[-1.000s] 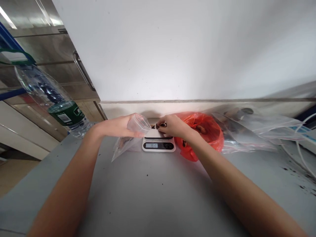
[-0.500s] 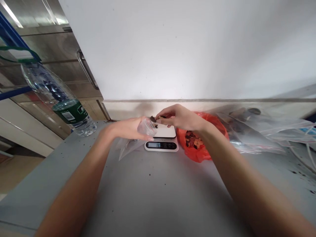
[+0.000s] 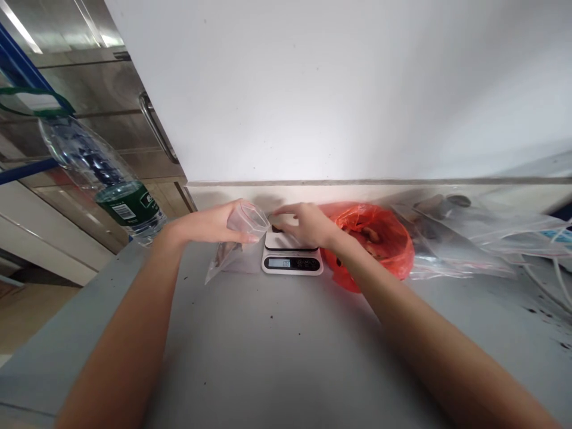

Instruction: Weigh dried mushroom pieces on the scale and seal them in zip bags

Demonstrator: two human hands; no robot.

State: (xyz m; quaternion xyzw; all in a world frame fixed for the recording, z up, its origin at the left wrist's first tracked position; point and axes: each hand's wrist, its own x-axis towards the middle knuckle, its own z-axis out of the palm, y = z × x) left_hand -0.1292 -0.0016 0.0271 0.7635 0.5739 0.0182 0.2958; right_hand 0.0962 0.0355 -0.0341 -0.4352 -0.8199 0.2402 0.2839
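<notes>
Left hand is shifting leftward, pinching bag; dark piece is lying under right hand, fingers parted, grip unclear.

A broad white wall rises behind the grey table, with a cream strip along its foot; dark specks dot the table's surface; to the left stand dull metal doors bearing a curved handle; a bright streak glows above a blue bar; tan floor shows below.
</notes>
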